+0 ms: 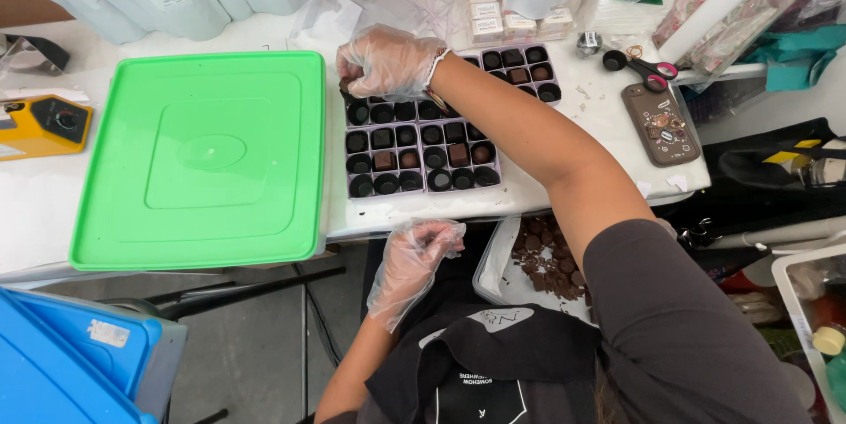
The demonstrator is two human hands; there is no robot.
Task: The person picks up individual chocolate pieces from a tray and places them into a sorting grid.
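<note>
Right hand (388, 63), in a clear glove, sits at upper centre of the frame, its grip pressed together at the top left corner of the chocolate tray (421, 158); whether it pinches a piece cannot be told. The tray lies at centre on the white bench (564, 179), most cups filled with dark chocolates. Left hand (414, 256), also gloved, hangs below the bench edge at lower centre, fingers curled loosely, holding nothing visible. A green lid (204, 158) lies just left of the tray. Scissors (641, 69) and a phone (660, 122) lie at upper right. A container of chocolate scraps (539, 267) sits below the bench edge.
</note>
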